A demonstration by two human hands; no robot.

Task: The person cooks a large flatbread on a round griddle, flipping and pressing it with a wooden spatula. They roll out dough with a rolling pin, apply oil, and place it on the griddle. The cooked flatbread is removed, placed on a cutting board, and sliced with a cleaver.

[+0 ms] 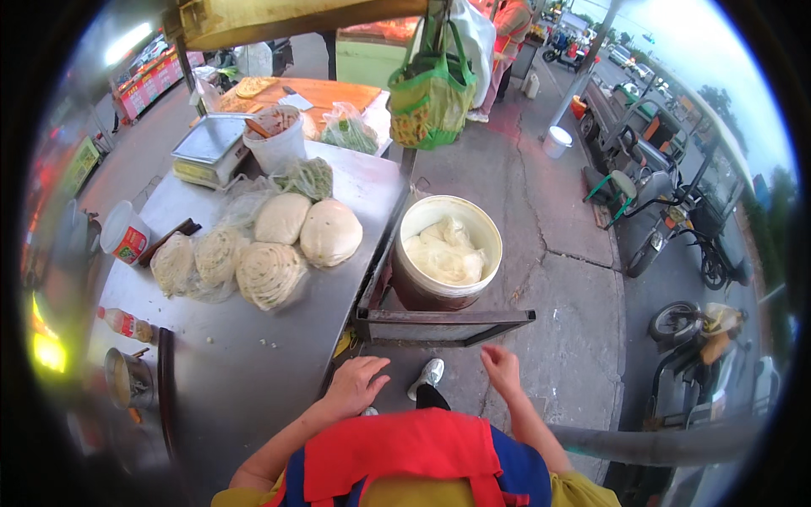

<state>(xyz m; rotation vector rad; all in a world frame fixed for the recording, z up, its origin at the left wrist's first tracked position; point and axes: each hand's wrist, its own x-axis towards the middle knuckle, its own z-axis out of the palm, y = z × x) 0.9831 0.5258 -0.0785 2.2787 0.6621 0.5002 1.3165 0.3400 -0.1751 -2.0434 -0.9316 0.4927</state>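
My left hand [358,383] hangs empty near the right edge of the metal worktable [266,374], its thumb apart from its fingers. My right hand [502,371], loosely curled with nothing seen in it, is in the air over the pavement. Ahead of both, a large white bucket [491,279] holds a mass of pale dough [447,256] and stands within a low metal frame [450,317]. On the table lie several round dough pieces; a coiled one with green flecks [269,272] is closest to me, and a smooth one [331,233] lies beyond it.
A scale [212,142], a tub with a handled utensil [275,142], a bottle [127,323] and a metal pot [128,378] stand on the table. A green bag [432,101] hangs from a post. Motorbikes are parked right; a person [507,44] stands far ahead.
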